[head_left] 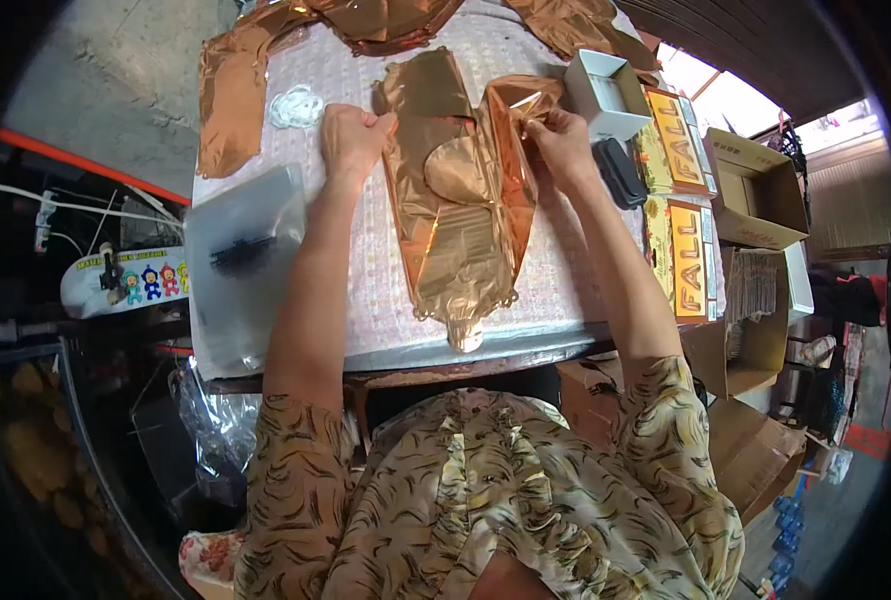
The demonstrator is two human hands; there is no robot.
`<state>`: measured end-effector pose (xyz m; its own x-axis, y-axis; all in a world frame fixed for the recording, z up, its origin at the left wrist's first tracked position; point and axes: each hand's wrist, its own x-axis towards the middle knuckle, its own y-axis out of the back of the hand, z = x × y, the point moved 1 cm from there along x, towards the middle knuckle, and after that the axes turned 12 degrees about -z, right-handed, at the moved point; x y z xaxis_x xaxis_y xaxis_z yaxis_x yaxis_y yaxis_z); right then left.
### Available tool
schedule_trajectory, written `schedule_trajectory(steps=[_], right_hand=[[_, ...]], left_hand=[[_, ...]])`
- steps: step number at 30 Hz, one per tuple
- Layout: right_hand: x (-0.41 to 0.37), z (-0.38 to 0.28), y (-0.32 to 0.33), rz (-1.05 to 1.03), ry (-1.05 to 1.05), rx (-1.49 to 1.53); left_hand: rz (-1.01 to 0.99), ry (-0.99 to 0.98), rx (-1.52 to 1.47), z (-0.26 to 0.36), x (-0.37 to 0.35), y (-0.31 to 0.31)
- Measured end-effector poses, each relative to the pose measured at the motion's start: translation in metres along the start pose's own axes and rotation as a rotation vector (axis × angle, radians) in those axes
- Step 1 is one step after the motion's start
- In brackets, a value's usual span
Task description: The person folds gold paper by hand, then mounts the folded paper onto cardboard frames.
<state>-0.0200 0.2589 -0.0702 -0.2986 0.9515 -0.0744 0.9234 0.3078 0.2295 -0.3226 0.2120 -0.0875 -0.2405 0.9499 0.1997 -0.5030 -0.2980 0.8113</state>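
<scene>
A copper-coloured foil balloon (455,230), flat and partly folded, lies lengthwise on the table in front of me. At its upper left edge my left hand (357,142) is closed, its fingers pinching the foil. My right hand (563,145) pinches a raised flap on the upper right side, where the foil bends up and shines. The balloon's narrow tail end points toward me, near the table's front edge. Beside my left hand lies a small coil of white string (296,107). More copper foil balloons (233,115) spread over the far side of the table.
To the right stand a white box (607,95), a black case (619,173) and two packages marked FALL (687,258). Clear plastic bags (245,265) lie at the left on the patterned tablecloth (365,290). Open cardboard boxes (760,190) stand beyond the right edge.
</scene>
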Motion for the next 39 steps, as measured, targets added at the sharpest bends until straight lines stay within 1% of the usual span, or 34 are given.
schedule_trajectory(steps=[1, 3, 4, 5, 6, 7, 8, 9, 10, 11, 12, 13, 14, 15, 16, 17, 18, 19, 21, 22, 23, 25, 26, 27, 29, 31, 33, 34, 36, 37, 39], right_hand=[[0.001, 0.005, 0.007, -0.009, -0.005, -0.001], [-0.001, 0.011, 0.016, 0.058, 0.048, -0.387], [-0.021, -0.016, 0.014, 0.094, 0.104, -0.657], [-0.035, -0.025, 0.015, 0.104, 0.136, -0.899], [-0.052, -0.044, 0.008, 0.107, 0.037, -1.051], [-0.067, -0.057, -0.002, 0.109, -0.066, -1.202], [-0.074, -0.052, -0.008, 0.106, -0.066, -1.203], [-0.081, -0.046, -0.015, 0.097, 0.271, -1.163], [-0.09, -0.045, -0.023, 0.087, 0.607, -1.101], [-0.101, -0.054, -0.035, -0.13, 0.697, -1.145], [-0.114, -0.063, -0.054, -0.316, 0.717, -0.994], [-0.119, -0.051, -0.067, -0.398, 0.756, -1.098], [-0.123, -0.041, -0.074, -0.462, 0.752, -1.131], [-0.126, -0.035, -0.079, -0.527, 0.748, -1.165], [-0.13, -0.034, -0.08, -0.527, 0.752, -1.167], [-0.135, -0.033, -0.082, -0.573, 0.728, -1.169], [-0.138, -0.031, -0.083, -0.619, 0.703, -1.171], [-0.139, -0.028, -0.083, -0.621, 0.708, -1.17], [-0.14, -0.019, -0.082, -0.715, 0.744, -1.257], [-0.142, -0.016, -0.082, -0.742, 0.731, -1.227], [-0.143, -0.015, -0.082, -0.735, 0.737, -1.232], [-0.145, -0.016, -0.082, -0.79, 0.752, -1.158], [-0.147, -0.017, -0.082, -0.811, 0.734, -1.167], [-0.148, -0.017, -0.082, -0.801, 0.744, -1.175], [-0.148, -0.017, -0.083, -0.803, 0.752, -1.131], [-0.149, -0.017, -0.082, -0.804, 0.743, -1.16], [-0.149, -0.015, -0.082, -0.813, 0.733, -1.159], [-0.148, -0.014, -0.083, -0.809, 0.749, -1.146], [-0.148, -0.013, -0.083, -0.809, 0.737, -1.146], [-0.148, -0.013, -0.083, -0.817, 0.734, -1.138], [-0.148, -0.014, -0.082, -0.803, 0.756, -1.15]], left_hand=[[-0.013, 0.008, -0.004, 0.005, -0.002, 0.006], [-0.025, 0.028, -0.008, 0.002, -0.007, 0.013], [0.042, -0.094, -0.074, -0.002, -0.011, 0.015], [0.114, -0.22, -0.138, -0.005, -0.014, 0.018], [0.038, -0.267, -0.121, 0.004, -0.025, 0.031], [0.035, -0.262, -0.121, 0.007, -0.036, 0.035], [-0.064, -0.396, -0.17, 0.009, -0.045, 0.036], [-0.165, -0.532, -0.22, 0.012, -0.051, 0.038], [-0.328, -0.52, -0.105, 0.01, -0.056, 0.035], [-0.326, -0.518, -0.104, 0.015, -0.065, 0.035], [-0.335, -0.497, 0.056, 0.023, -0.077, 0.032], [-0.342, -0.475, 0.215, 0.028, -0.083, 0.031], [-0.433, -0.448, 0.196, 0.026, -0.085, 0.028], [-0.427, -0.448, 0.198, 0.025, -0.085, 0.025], [-0.424, -0.456, 0.244, 0.025, -0.087, 0.023], [-0.422, -0.461, 0.289, 0.025, -0.087, 0.022], [-0.477, -0.438, 0.305, 0.023, -0.087, 0.02], [-0.474, -0.435, 0.307, 0.023, -0.089, 0.019], [-0.474, -0.442, 0.345, 0.022, -0.09, 0.017], [-0.407, -0.497, 0.348, 0.02, -0.091, 0.016], [-0.399, -0.501, 0.352, 0.018, -0.09, 0.014], [-0.377, -0.514, 0.359, 0.017, -0.091, 0.012], [-0.347, -0.532, 0.357, 0.018, -0.091, 0.013], [-0.333, -0.537, 0.362, 0.018, -0.091, 0.014], [-0.485, -0.45, 0.391, 0.024, -0.092, 0.021], [-0.443, -0.469, 0.373, 0.024, -0.091, 0.022], [-0.445, -0.419, 0.249, 0.03, -0.086, 0.026], [-0.443, -0.43, 0.247, 0.033, -0.081, 0.025], [-0.341, -0.465, 0.195, 0.04, -0.068, 0.024], [-0.338, -0.471, 0.194, 0.042, -0.061, 0.019], [-0.267, -0.502, 0.173, 0.046, -0.049, 0.01]])
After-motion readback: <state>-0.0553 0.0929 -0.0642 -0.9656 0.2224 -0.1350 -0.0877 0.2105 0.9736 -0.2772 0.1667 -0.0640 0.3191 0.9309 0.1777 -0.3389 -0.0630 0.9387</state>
